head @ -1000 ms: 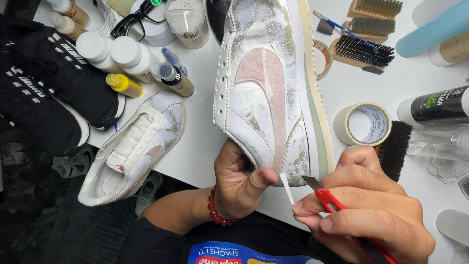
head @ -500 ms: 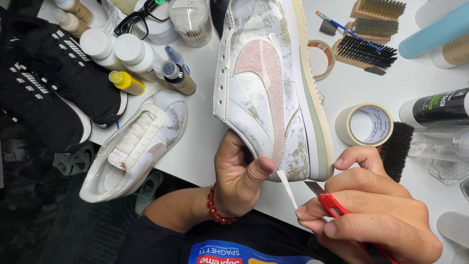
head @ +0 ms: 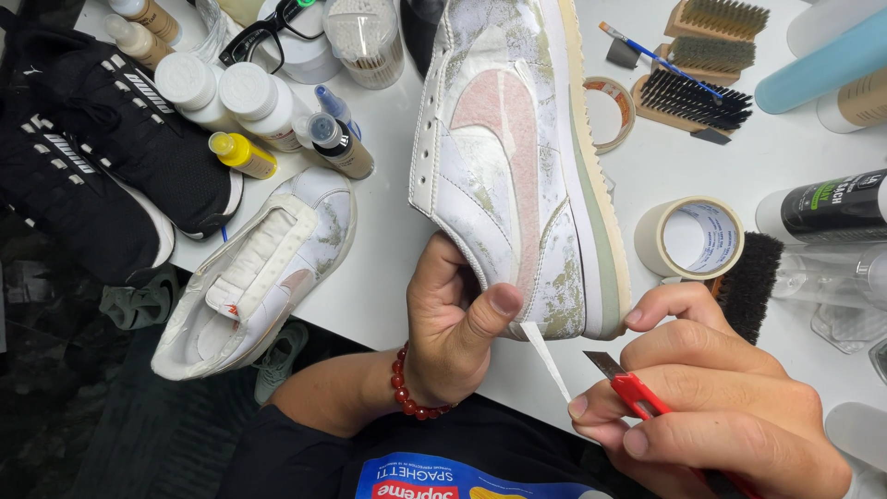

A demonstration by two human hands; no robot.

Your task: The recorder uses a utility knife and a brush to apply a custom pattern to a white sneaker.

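Observation:
A worn white sneaker point(head: 517, 157) with a faded pink side stripe lies on its side on the white table point(head: 388, 268). My left hand point(head: 453, 323) grips its heel, thumb pressed on the heel's side. A thin white strip point(head: 547, 360) hangs from the heel toward my right hand. My right hand point(head: 711, 411) holds a red utility knife point(head: 637, 393) with its blade pointing up-left, and its fingertips pinch the strip's lower end. A red bead bracelet point(head: 411, 393) is on my left wrist.
A second white sneaker point(head: 259, 268) lies at the table's front edge. Black sneakers point(head: 92, 139) sit at left. Bottles point(head: 249, 102), glasses point(head: 268, 32), tape rolls point(head: 698, 238), brushes point(head: 693, 97), a black bottle point(head: 827, 208) and a blue tube point(head: 818, 69) crowd the table.
The view has drifted slightly; the strip has come further away from the heel, and my right hand with the knife sits a little lower and to the right.

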